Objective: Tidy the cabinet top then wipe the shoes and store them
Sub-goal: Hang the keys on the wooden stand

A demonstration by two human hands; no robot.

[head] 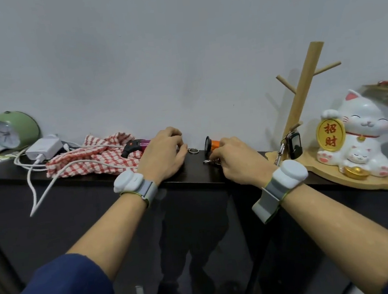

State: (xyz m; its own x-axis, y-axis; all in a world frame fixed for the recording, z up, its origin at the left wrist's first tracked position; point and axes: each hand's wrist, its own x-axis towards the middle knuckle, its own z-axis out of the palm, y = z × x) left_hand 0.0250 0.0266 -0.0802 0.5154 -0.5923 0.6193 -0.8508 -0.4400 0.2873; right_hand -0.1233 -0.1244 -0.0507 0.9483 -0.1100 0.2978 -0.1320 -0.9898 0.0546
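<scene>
- The person is standing at the dark cabinet top (100,174) and reaching both forearms over its front edge, judging by the clutter to gather small loose items.
- The left hand (163,156) is resting knuckles-up with fingers curled, its fingertips touching a small key ring (192,150); whether it is actually pinching the ring cannot be told.
- The right hand (236,160) is curling its fingers down and pinching a second key ring (209,161), just in front of an orange torch (213,144) lying on its side.
- The wooden key tree (303,101) is standing just to the right with a car key (293,144) already hanging from it, so the rings are probably heading for its pegs.
- A checked cloth (93,158) is lying crumpled to the left, likely being kept for wiping; a white charger (43,150) is trailing its cable across it and over the edge.
- A green clock (12,132) is sitting at the far left and a lucky cat (357,134) on the key tree's wooden base at the right.
- A plain pale wall (177,41) is backing the cabinet; the glossy dark front is reflecting the person's legs. No shoes are showing.
</scene>
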